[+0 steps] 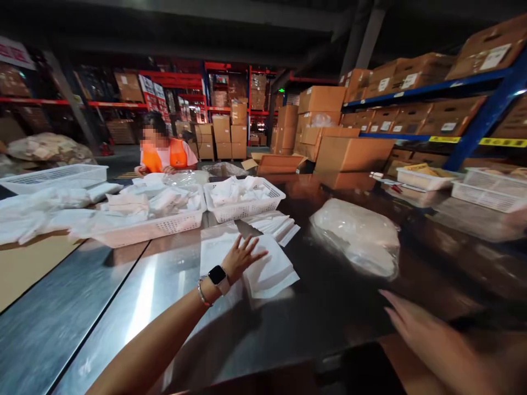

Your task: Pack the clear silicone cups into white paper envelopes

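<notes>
My left hand (241, 257), with a watch and a bracelet at the wrist, lies with fingers spread on a flat white packet (272, 269). Another white sheet or packet (212, 249) lies beside it, partly under the hand. Just behind, a small stack of white packets (276, 226) is fanned out. My right hand (415, 318) is at the lower right, blurred, over the table's near side. Its visible fingers stretch out, and nothing shows in them. Beyond it sits a clear plastic bag (356, 236) with pale contents.
White perforated baskets (247, 209) of white packets stand at the back left on the metal table (164, 307). A person in an orange vest (177, 154) is across the table. Cartons (349, 153) stand behind; white baskets (489, 193) are at the right.
</notes>
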`<state>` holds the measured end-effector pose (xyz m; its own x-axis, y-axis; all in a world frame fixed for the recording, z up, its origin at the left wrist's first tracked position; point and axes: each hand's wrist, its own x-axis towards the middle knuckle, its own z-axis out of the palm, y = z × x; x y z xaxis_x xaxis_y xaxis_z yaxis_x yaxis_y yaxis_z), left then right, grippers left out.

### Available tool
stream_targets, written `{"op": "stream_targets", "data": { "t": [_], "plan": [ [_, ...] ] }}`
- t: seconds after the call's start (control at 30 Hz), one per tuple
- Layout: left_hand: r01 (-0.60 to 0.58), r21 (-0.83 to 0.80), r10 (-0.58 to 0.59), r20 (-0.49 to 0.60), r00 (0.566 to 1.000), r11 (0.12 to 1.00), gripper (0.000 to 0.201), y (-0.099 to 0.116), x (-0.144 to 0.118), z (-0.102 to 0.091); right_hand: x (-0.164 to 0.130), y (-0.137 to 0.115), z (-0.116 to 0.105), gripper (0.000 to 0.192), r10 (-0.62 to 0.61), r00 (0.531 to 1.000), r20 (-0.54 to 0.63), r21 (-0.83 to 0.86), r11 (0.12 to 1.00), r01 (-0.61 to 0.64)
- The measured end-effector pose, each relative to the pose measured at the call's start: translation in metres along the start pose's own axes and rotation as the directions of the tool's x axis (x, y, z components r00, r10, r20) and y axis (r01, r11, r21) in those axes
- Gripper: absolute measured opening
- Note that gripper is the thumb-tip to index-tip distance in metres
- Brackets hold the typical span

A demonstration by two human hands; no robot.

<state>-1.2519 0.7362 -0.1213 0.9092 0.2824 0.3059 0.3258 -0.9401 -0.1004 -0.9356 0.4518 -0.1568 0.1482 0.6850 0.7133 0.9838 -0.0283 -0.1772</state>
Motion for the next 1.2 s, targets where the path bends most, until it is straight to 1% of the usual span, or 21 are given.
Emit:
{"op": "stream_targets", "data": {
  "t": [0.03,0.07,0.13,0.17,0.23,0.33,0.4,0.47,0.6,0.67,0.73,0.77,0.8,0.83,0.9,0.93,0.97,1.0,1.07,1.13,1.2],
  "plan": [
    [-0.044,-0.017,0.044,0.016,0.999,0.999,0.064,0.0,-0.001,0.004,0.009,0.001,0.009,0.031,-0.133,0.989,0.058,0.004,0.991,0.133],
    [-0.09,-0.059,0.091,0.021,0.996,0.994,0.061,0.001,-0.004,0.008,0.021,0.001,0.021,0.032,-0.273,0.957,0.101,0.013,0.962,0.273],
    [-0.14,-0.188,0.142,-0.006,0.99,0.972,0.047,0.003,-0.011,0.015,0.048,-0.007,0.053,0.041,-0.504,0.855,0.118,0.037,0.863,0.504],
    [-0.138,-0.259,0.134,-0.033,0.99,0.956,0.04,0.005,-0.014,0.017,0.061,-0.012,0.071,0.045,-0.573,0.814,0.091,0.043,0.819,0.572],
    [-0.114,-0.365,0.087,-0.091,0.992,0.924,0.031,0.008,-0.02,0.021,0.085,-0.022,0.106,0.051,-0.641,0.766,0.041,0.062,0.767,0.639],
    [-0.111,-0.393,0.059,-0.144,0.988,0.913,0.03,0.008,-0.027,0.025,0.109,-0.034,0.141,0.051,-0.734,0.679,0.028,0.095,0.678,0.729],
    [-0.145,-0.369,0.094,-0.153,0.984,0.918,0.03,0.006,-0.03,0.028,0.119,-0.039,0.15,0.046,-0.805,0.593,0.018,0.131,0.589,0.797],
    [-0.175,-0.363,0.129,-0.149,0.98,0.915,0.029,0.004,-0.033,0.03,0.125,-0.045,0.151,0.042,-0.851,0.524,0.019,0.175,0.519,0.837],
    [-0.154,-0.421,0.119,-0.108,0.987,0.894,0.027,0.003,-0.036,0.03,0.131,-0.055,0.144,0.038,-0.905,0.421,0.064,0.285,0.421,0.861],
    [-0.119,-0.479,0.092,-0.081,0.993,0.87,0.028,0.005,-0.039,0.03,0.13,-0.057,0.142,0.037,-0.916,0.392,0.09,0.334,0.399,0.854],
    [-0.063,-0.529,0.042,-0.051,0.998,0.846,0.029,0.007,-0.043,0.03,0.125,-0.057,0.141,0.037,-0.905,0.41,0.111,0.404,0.418,0.814],
    [-0.023,-0.553,0.003,-0.037,0.999,0.833,0.029,0.009,-0.045,0.03,0.121,-0.057,0.142,0.035,-0.886,0.449,0.112,0.451,0.448,0.772],
    [0.026,-0.58,-0.047,-0.021,0.999,0.814,0.03,0.011,-0.048,0.03,0.117,-0.058,0.142,0.033,-0.852,0.513,0.105,0.505,0.49,0.71],
    [0.081,-0.614,-0.107,-0.005,0.994,0.785,0.029,0.012,-0.05,0.031,0.113,-0.059,0.143,0.03,-0.797,0.596,0.1,0.563,0.539,0.627],
    [0.192,-0.711,-0.244,0.029,0.969,0.677,0.026,0.015,-0.052,0.032,0.107,-0.063,0.145,0.032,-0.61,0.777,0.155,0.663,0.647,0.376],
    [0.241,-0.761,-0.317,0.049,0.947,0.602,0.028,0.016,-0.052,0.033,0.105,-0.065,0.146,0.038,-0.491,0.842,0.222,0.694,0.687,0.217],
    [0.282,-0.803,-0.39,0.068,0.918,0.525,0.035,0.017,-0.05,0.034,0.104,-0.068,0.147,0.046,-0.371,0.877,0.306,0.705,0.707,0.053],
    [0.313,-0.833,-0.454,0.085,0.887,0.455,0.042,0.017,-0.048,0.035,0.104,-0.07,0.149,0.053,-0.258,0.883,0.392,0.697,0.71,-0.102],
    [0.353,-0.862,-0.547,0.109,0.83,0.364,0.051,0.016,-0.043,0.04,0.104,-0.074,0.152,0.06,-0.084,0.847,0.525,0.641,0.693,-0.329],
    [0.381,-0.858,-0.602,0.109,0.791,0.345,0.053,0.015,-0.037,0.046,0.105,-0.076,0.156,0.062,0.017,0.815,0.58,0.585,0.687,-0.431],
    [0.417,-0.837,-0.647,0.103,0.756,0.354,0.051,0.015,-0.032,0.052,0.105,-0.077,0.159,0.063,0.067,0.806,0.588,0.548,0.7,-0.458]
  ]
}}
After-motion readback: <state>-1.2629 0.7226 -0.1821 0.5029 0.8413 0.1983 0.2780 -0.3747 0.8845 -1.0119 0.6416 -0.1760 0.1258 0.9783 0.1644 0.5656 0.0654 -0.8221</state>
